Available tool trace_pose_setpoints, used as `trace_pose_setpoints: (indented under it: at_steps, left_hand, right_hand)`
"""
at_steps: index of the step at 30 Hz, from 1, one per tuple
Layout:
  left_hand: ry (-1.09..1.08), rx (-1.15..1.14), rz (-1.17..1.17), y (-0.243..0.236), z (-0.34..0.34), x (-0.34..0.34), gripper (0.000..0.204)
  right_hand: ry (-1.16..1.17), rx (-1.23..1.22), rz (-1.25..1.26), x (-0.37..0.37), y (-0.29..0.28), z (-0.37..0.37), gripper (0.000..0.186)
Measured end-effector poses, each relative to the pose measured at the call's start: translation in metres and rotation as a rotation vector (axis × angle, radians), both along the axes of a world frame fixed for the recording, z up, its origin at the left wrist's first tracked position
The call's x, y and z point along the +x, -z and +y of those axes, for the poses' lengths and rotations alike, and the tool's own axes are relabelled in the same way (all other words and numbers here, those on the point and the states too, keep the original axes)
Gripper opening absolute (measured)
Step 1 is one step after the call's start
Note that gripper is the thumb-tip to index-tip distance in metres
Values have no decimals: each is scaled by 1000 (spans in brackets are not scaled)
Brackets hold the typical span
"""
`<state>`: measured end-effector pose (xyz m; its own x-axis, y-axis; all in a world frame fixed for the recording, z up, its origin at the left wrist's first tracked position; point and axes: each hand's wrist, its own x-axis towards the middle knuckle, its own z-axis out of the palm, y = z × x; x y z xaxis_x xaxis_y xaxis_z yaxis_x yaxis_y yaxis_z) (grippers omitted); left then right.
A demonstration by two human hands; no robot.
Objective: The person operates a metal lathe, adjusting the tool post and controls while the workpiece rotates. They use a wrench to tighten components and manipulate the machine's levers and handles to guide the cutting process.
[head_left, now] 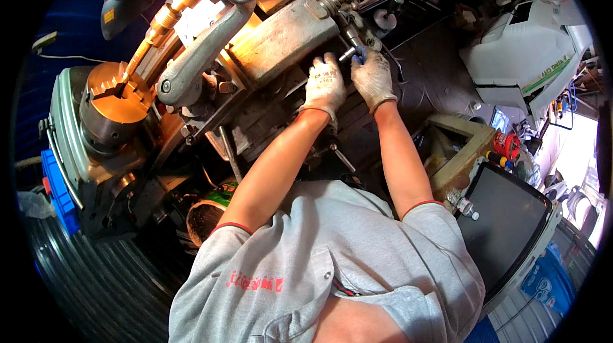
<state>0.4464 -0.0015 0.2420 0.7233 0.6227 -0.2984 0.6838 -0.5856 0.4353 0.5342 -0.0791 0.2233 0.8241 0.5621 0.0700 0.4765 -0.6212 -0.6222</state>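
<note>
Both of my hands wear off-white work gloves and are side by side at the front of a metal lathe. My right hand [373,79] is closed around the end of a shiny metal handle [348,55] beside the carriage; a bit of blue shows at its fingertips. Just left of it, my left hand [325,85] has its fingers curled forward near the same handle, and what lies under them is hidden. A grey lathe housing [287,33] sits just beyond my left hand. Further left, the lathe chuck [120,102] faces a stepped metal shaft [153,35] under bright light.
A large ball-ended lever [204,52] rises left of my hands. A black lamp [124,1] hangs at the far left. On the right are a pale machine cover [520,49], a wooden box [463,131], a plastic bottle [465,206] and a dark flat panel [501,228].
</note>
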Motion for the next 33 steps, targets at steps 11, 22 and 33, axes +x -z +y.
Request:
trace_pose_setpoints:
  at_steps: [11, 22, 33]
  left_hand:
    - [208, 284, 22, 15, -4, -7, 41]
    - [335, 385, 16, -5, -22, -14, 60]
    - [370, -3, -423, -78, -7, -114, 65]
  right_hand:
    - [-121, -254, -275, -9, -14, 3, 43]
    - [-163, 52, -218, 28, 33, -37, 62]
    - [-190, 45, -165, 18, 21, -28, 63]
